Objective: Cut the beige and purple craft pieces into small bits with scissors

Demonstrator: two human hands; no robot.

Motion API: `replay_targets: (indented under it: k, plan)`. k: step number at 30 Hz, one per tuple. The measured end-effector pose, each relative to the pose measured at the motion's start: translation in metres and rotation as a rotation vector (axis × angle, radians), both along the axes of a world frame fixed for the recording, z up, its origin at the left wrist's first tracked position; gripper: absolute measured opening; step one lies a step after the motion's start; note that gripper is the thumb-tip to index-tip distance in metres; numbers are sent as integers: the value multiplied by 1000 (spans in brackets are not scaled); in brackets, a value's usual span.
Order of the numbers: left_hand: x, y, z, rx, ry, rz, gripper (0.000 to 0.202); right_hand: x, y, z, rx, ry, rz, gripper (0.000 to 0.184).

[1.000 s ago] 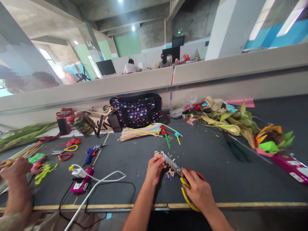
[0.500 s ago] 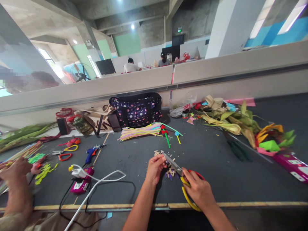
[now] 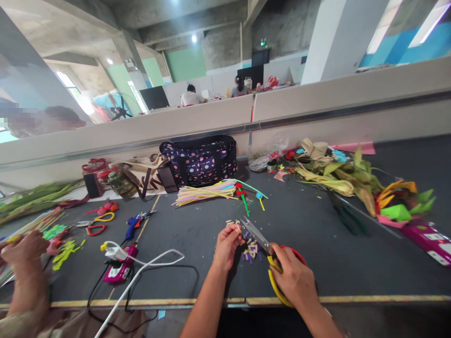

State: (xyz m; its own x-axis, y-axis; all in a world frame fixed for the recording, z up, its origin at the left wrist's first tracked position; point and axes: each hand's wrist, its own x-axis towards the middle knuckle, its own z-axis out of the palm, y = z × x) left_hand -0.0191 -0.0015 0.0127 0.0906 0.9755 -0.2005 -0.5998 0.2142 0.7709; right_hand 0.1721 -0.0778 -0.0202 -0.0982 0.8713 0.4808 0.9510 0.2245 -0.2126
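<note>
My left hand (image 3: 228, 245) is closed in a pinch above the table. A tiny pale bit shows at its fingertips, too small to make out. In my right hand (image 3: 295, 277) are scissors (image 3: 258, 236) with red and yellow handles. Their blades point up and left, slightly parted, and the tips lie just right of my left fingertips. Below the blades lies a scatter of small cut pieces (image 3: 251, 252), beige and purple. Beyond it are a red flower on a green stem (image 3: 244, 199) and a blue one on a yellow stem (image 3: 260, 199).
A bundle of pastel fuzzy sticks (image 3: 207, 193) lies before a dark patterned bag (image 3: 204, 162). Leftward are a blue glue gun (image 3: 132, 227), a magenta box (image 3: 121, 270) with a white cable (image 3: 144, 268), and a co-worker's hand (image 3: 25, 249). Dried husks (image 3: 329, 180) lie at right.
The scissors and my right hand have shifted slightly right, so the blade tips have come away from my left fingertips. My left hand has barely moved.
</note>
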Motion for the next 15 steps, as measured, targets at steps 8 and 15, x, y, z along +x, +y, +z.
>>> replay_targets:
  k: [8, 15]
  plan:
    - [-1, 0, 1, 53, 30, -12, 28, 0, 3, -5, 46, -12, -3, 36]
    - [0, 0, -1, 57, 69, 6, 32, 2, 1, -7, 59, 19, 33, 38]
